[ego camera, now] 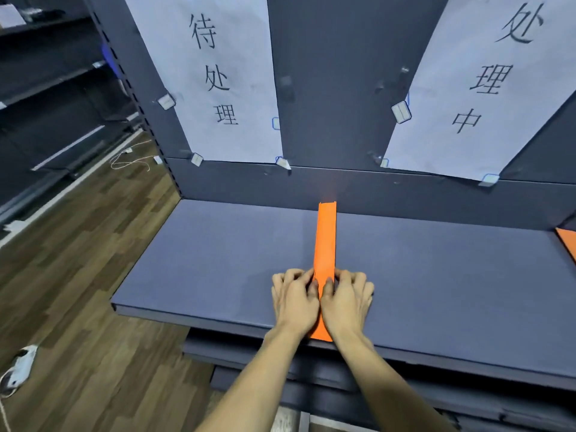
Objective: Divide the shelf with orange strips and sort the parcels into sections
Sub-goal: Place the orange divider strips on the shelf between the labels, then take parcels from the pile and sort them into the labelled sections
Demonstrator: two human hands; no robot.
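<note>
An orange strip [325, 241] lies flat on the grey shelf [218, 260], running from the back panel to the front edge between the two paper signs. My left hand [294, 299] and my right hand [346, 299] sit side by side over the strip's near part. Their thumbs press down on the strip and the fingers rest on the shelf on either side. A second orange strip [567, 241] shows partly at the right edge of the shelf. No parcels are in view.
Two white paper signs, a left sign [215, 79] and a right sign [473, 88], are taped to the back panel. Lower shelves [343, 375] jut out beneath. Wooden floor [78, 275] with a white power strip [21, 363] lies to the left.
</note>
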